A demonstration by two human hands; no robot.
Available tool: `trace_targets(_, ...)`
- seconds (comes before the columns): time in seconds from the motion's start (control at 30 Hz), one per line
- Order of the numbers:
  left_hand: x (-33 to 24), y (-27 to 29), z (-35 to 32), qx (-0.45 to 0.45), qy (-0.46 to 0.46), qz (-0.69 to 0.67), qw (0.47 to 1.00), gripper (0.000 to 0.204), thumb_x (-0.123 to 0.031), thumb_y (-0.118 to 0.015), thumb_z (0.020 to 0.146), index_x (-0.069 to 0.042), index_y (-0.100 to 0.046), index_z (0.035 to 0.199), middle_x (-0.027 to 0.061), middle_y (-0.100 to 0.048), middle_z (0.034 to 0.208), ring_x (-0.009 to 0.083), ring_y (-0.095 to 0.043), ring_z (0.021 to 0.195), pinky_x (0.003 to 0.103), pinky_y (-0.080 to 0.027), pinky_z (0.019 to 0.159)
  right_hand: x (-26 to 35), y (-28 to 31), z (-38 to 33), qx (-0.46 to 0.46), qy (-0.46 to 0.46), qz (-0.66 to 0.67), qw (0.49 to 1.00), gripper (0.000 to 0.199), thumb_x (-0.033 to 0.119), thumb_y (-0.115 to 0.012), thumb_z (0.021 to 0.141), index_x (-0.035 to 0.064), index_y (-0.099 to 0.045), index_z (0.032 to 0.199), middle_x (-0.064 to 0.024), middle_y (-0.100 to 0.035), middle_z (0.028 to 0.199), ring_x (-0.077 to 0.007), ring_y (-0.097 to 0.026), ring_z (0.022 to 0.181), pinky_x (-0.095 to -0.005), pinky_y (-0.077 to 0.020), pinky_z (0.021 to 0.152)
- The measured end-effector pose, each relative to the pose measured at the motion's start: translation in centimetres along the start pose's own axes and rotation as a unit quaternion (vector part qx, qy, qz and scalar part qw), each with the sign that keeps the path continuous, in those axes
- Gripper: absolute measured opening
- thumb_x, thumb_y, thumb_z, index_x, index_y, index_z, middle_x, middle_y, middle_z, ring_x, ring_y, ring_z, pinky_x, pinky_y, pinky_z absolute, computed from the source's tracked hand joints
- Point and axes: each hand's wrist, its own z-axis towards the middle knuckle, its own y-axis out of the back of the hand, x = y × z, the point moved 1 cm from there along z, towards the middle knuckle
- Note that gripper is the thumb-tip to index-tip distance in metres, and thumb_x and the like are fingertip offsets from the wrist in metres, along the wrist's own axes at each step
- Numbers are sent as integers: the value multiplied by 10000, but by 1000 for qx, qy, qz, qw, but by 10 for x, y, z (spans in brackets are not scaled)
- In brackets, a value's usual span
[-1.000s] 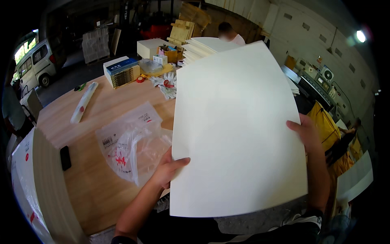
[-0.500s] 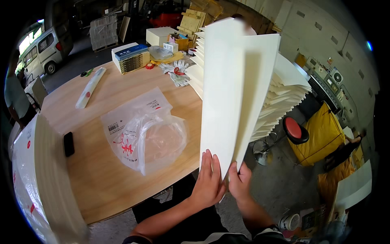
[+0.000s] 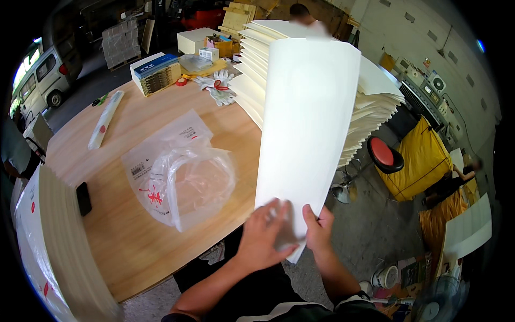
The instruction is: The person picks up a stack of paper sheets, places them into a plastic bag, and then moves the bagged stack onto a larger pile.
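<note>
White card is what I am holding: a large folded sheet [image 3: 308, 134] is standing upright in front of me, rising from my fingers toward the far side of the table. My left hand [image 3: 265, 236] is pressing flat against the near face of the sheet at its lower end, fingers spread and lying on the card. My right hand [image 3: 317, 233] is gripping the lower right edge just beside it, thumb on the near face and the other fingers hidden behind the sheet, so I am pinching the card there. The two hands are sitting close together, almost touching.

Beyond my fingertips, behind the sheet, a fanned stack of the same white sheets [image 3: 370, 102] is lying on the wooden table [image 3: 134, 236], spilling past its right edge. Left of my left hand a crumpled clear plastic bag [image 3: 179, 174] with red markings is resting on the tabletop. Farther left, a small black object [image 3: 83, 198] is lying near a tall white pile with a plastic wrap [image 3: 48, 247]. Far beyond the bag I am seeing a pair of white work gloves [image 3: 217, 86], a box with a blue lid [image 3: 157, 72] and a long wrapped roll [image 3: 105, 118]. To the right of my right hand, down on the floor, a red-seated stool [image 3: 383, 153] is standing next to a yellow bag [image 3: 424, 161].
</note>
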Motion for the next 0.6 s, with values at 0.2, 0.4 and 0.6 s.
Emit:
trace_targets(0.2, 60, -12, -16, -49, 118, -383, 915, 1146, -230, -897, 677, -34, -157, 1529, 182, -378, 1467, 302, -353, 1385, 459, -316, 1124, -14, 41, -9, 120, -13, 50, 991, 350, 250, -639, 966, -52, -621, 1144, -95, -693, 1007, -119, -632, 838, -286, -510, 736)
trace_targets(0.4, 52, -32, -28, -76, 115, -411, 901, 977, -186, -882, 695, -23, -315, 1474, 167, -492, 1377, 306, -484, 1292, 438, -382, 1082, -8, 53, -6, 87, 2, -86, 992, 262, 185, -659, 947, -52, -653, 1058, -72, -700, 937, -111, -617, 796, -278, -507, 706)
trace_targets(0.6, 58, 70, -52, -330, 27, 140, 933, 687, -270, -875, 696, -49, -564, 1269, 168, -632, 1077, 344, -588, 1033, 424, -474, 881, 20, 94, -11, 90, 34, -278, 956, 179, 118, -678, 876, -60, -672, 900, -83, -684, 775, -140, -617, 700, -307, -484, 635)
